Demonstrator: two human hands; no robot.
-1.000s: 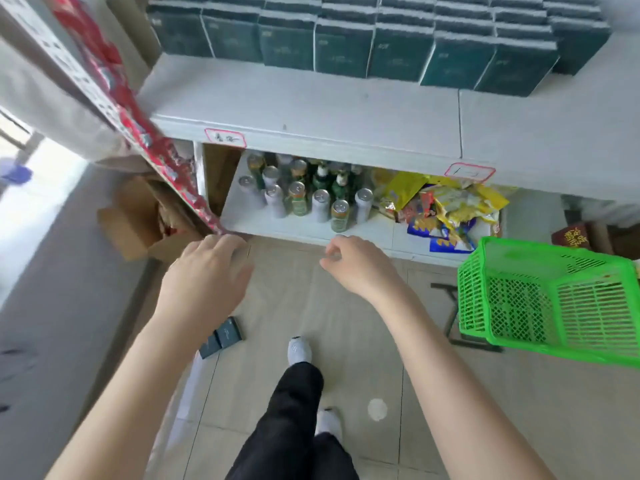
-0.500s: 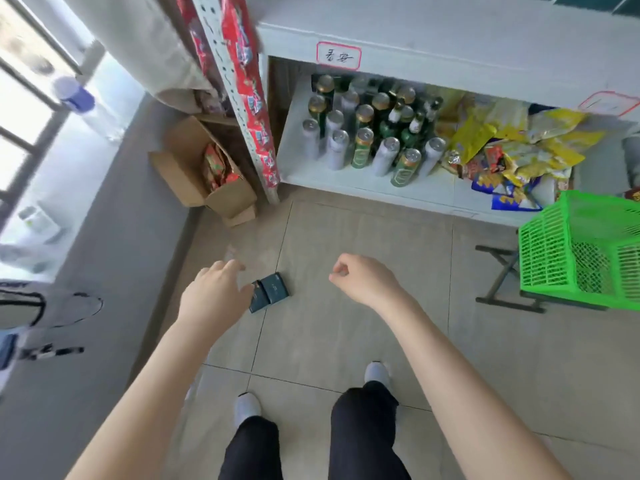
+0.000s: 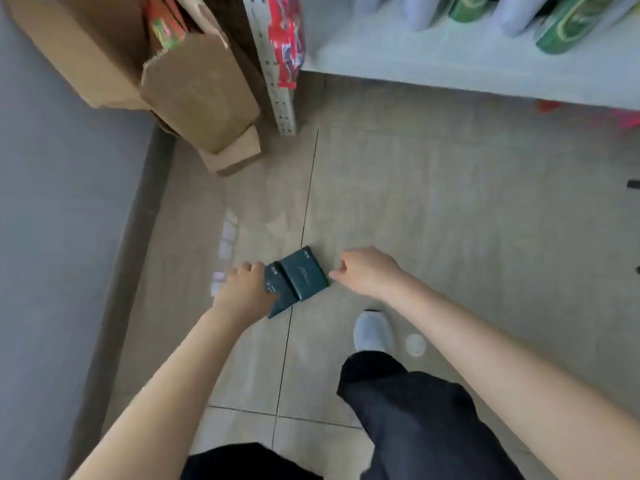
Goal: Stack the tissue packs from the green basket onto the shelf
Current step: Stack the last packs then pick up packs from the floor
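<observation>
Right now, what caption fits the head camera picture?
Left hand and right hand reach for two dark green rectangular tissue packs on the beige tiled floor.

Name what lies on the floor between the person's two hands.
In the head view, two dark green tissue packs lie side by side on the tiled floor between the left hand and the right hand; the left hand covers one edge.
</observation>
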